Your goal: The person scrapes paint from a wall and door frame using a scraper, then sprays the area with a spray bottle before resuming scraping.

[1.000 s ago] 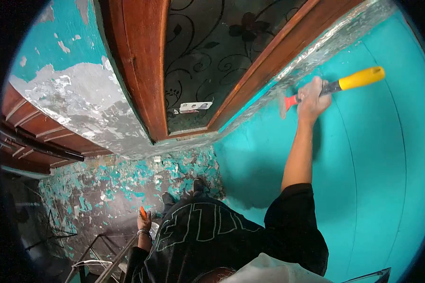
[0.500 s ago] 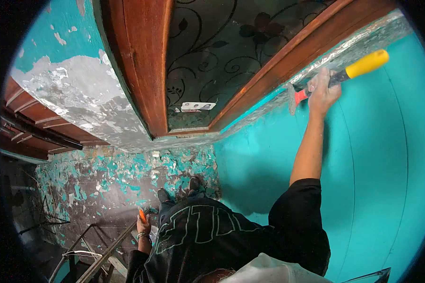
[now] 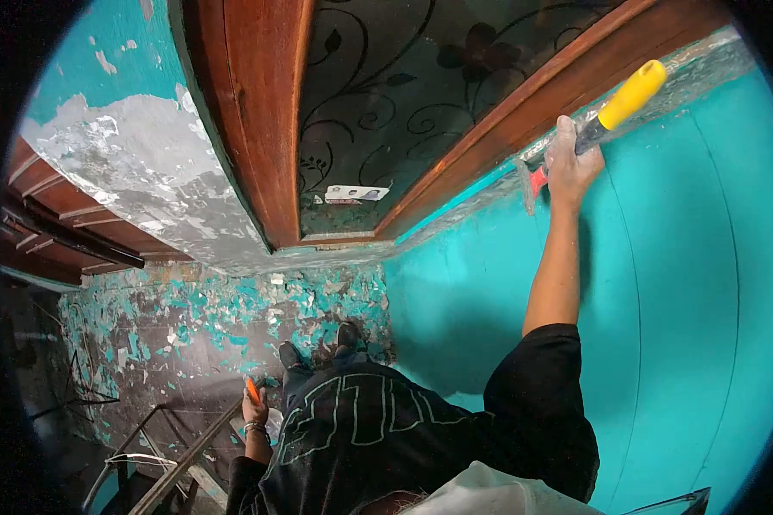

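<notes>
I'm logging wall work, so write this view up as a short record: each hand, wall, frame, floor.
Right hand: grips a yellow-handled scraper, blade near the frame; contact unclear
Left hand: lowered, holding an orange object, kind unclear
Wall: turquoise
Frame: brown wood around dark patterned glass
Floor: littered with turquoise and pale flakes

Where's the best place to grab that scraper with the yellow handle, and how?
Probably by its yellow handle, coming from the free end, away from the flat blade. The handle is long, rounded and uncovered, while the blade sits at the wall. The right hand wraps the dark part between them.
</notes>
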Action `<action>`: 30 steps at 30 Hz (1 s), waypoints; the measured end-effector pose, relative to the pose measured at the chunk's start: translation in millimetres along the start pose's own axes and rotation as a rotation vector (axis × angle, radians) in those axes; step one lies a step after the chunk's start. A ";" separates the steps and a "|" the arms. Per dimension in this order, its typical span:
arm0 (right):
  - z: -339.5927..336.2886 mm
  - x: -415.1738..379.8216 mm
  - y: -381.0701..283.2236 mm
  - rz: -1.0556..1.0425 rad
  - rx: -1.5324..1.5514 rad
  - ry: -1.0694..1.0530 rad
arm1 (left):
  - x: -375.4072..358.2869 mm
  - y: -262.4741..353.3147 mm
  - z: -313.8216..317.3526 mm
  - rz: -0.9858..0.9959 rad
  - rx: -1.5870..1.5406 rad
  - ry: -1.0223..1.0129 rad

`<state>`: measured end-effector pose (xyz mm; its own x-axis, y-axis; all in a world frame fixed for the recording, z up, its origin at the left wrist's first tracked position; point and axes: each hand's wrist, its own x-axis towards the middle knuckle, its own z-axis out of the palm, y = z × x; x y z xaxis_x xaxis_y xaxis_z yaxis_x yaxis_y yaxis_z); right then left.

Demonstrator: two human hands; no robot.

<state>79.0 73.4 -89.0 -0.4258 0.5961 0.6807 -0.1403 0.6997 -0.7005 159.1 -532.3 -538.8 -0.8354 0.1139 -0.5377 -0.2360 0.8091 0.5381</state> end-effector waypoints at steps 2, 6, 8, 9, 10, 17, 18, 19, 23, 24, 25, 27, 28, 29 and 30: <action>2.9 -1.8 12.3 -0.011 -0.014 0.069 | -1.7 -0.2 -0.2 0.002 0.040 0.015; 3.0 -1.3 1.2 0.003 -0.023 0.018 | 7.0 -27.6 14.3 0.034 -0.040 0.011; 6.1 -4.2 -14.3 -0.080 -0.044 0.054 | -2.8 -11.5 7.2 0.010 0.011 0.020; 5.7 -6.5 -5.7 -0.023 -0.081 0.046 | -6.0 -2.8 1.1 0.001 0.063 0.027; 6.0 -9.0 0.6 -0.022 -0.082 0.049 | -2.2 -10.8 4.5 0.004 0.066 0.027; 12.2 -19.6 -13.7 0.056 -0.006 0.043 | -7.5 -12.1 6.4 0.029 0.067 0.071; 10.7 -19.4 -7.3 0.054 -0.007 0.046 | -4.6 -13.7 8.3 0.047 0.065 0.087; 13.2 -18.0 0.3 -0.097 -0.133 0.059 | -4.4 -8.9 9.1 0.049 0.060 0.091; 6.2 -12.6 -8.7 -0.123 -0.085 0.062 | -11.7 4.9 3.1 0.011 0.074 0.083; 1.6 -10.5 -9.8 -0.080 0.025 0.086 | -14.4 8.1 3.6 -0.013 0.070 0.061; -3.8 -9.6 -1.3 -0.056 0.021 0.076 | -13.4 7.1 4.6 -0.057 0.037 0.028; 0.6 -17.9 18.6 -0.091 -0.034 0.083 | -12.9 0.4 9.3 -0.037 0.066 0.033; 4.0 -20.1 24.5 -0.128 -0.081 0.083 | -12.8 4.5 9.4 -0.024 0.088 0.045; 1.4 -21.1 24.9 -0.151 -0.075 0.016 | -13.9 7.0 7.7 -0.006 0.082 0.042; -1.7 -22.8 22.5 -0.147 -0.071 0.014 | -14.6 9.2 6.1 -0.011 0.084 0.043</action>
<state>87.1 76.3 -120.0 -0.3923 0.4901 0.7784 -0.1364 0.8059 -0.5762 172.1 -523.0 -529.9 -0.8543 0.0815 -0.5134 -0.2039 0.8560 0.4752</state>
